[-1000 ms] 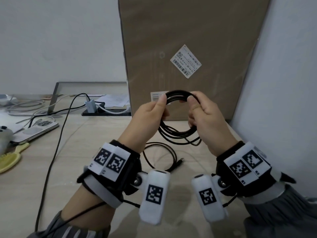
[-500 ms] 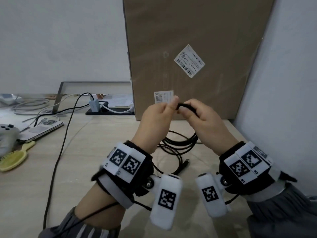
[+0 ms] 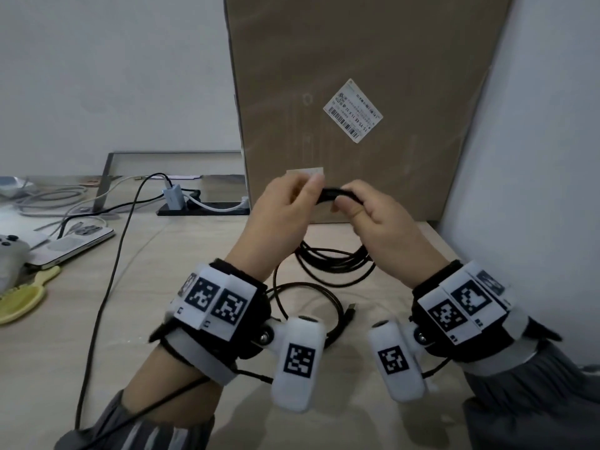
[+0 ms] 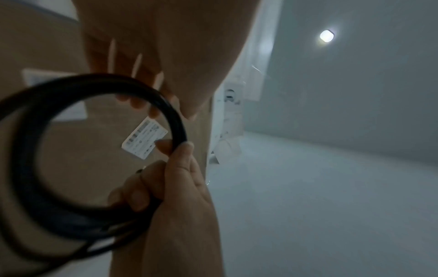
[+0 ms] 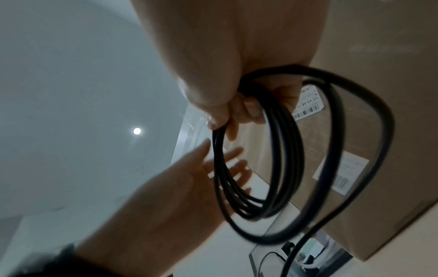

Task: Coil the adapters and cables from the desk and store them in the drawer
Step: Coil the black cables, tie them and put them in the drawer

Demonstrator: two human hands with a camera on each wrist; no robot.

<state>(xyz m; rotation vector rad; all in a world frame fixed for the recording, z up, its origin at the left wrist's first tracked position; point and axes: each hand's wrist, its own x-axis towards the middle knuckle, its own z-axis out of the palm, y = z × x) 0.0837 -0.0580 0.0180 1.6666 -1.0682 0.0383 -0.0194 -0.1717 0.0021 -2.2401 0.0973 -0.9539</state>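
Right hand (image 3: 373, 219): fingers curled round the top of the cable coil (image 3: 334, 264), held up above the desk (image 3: 136, 319).
Left hand (image 3: 282, 209): fingers straight, spread, beside the coil's top.
Cable tail: lies looped on the desk, near side.
Box (image 3: 357, 76): far, behind the hands.

The cardboard box (image 3: 367, 105) stands upright at the back of the desk (image 3: 156, 319), its right edge against the wall. Left of the box lie a power strip (image 3: 204, 209) with a charger (image 3: 173, 197) plugged into it, then a phone (image 3: 69, 246) and a comb (image 3: 21, 298) (farthest left). Before the box both hands (image 3: 282, 212) (image 3: 376, 222) hold a coil of cable (image 3: 334, 193) above the desk; its loose end (image 3: 350, 311) lies on the desk below.
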